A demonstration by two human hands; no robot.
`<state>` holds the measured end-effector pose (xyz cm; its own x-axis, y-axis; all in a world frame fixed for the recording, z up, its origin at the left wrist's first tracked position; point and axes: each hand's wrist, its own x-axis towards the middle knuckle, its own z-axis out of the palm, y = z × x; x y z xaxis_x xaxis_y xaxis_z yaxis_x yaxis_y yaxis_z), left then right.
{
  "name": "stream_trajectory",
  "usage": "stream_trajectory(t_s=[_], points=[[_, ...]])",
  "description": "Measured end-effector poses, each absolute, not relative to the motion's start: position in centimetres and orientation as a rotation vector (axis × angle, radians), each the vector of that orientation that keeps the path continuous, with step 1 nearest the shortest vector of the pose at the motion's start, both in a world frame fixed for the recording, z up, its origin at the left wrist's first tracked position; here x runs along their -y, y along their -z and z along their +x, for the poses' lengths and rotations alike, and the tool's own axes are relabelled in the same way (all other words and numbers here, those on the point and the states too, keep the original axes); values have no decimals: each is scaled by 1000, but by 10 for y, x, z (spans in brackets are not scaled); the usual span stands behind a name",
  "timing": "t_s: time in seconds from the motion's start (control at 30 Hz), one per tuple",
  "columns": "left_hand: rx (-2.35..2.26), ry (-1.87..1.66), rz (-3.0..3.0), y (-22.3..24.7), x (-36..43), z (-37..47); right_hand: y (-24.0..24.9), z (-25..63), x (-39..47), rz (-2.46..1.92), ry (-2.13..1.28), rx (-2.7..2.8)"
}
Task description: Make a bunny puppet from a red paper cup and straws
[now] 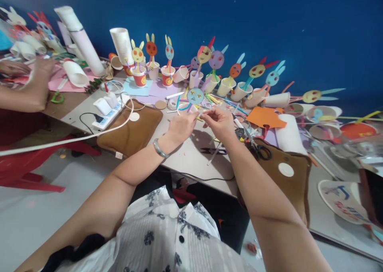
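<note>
Near the middle of the table, my left hand [183,127] has its fingers pressed together beside a white paper cup [183,108]. A blue round paper face [195,96] stands up from behind my fingertips, close to that cup. My right hand [220,122] is closed in a pinch just right of my left fingertips, and the two hands nearly touch. What either pinch holds is too small to make out. Scissors [213,150] and a clear stick [214,154] lie on the table below my right hand.
Paper cups with rabbit-faced figures [235,70] line the blue wall. A power strip [110,116] with a white cable sits left, by a brown cushion [131,126]. Black-handled scissors [263,151] and orange paper [266,117] lie right. Another person's arm [26,96] is at far left.
</note>
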<state>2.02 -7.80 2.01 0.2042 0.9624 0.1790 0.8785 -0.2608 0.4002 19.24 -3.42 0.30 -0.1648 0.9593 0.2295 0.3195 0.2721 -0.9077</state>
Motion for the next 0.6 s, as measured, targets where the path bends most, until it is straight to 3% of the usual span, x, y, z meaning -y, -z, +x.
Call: stream_trajectory(t_s=[0.3,0.6], points=[[-1854,-615,2216,-13,69,15,-6,195,33,-1200,-920,1643],[-1847,-675,2157,-20,73,13,-16,237,16,-1302,-533,1486]])
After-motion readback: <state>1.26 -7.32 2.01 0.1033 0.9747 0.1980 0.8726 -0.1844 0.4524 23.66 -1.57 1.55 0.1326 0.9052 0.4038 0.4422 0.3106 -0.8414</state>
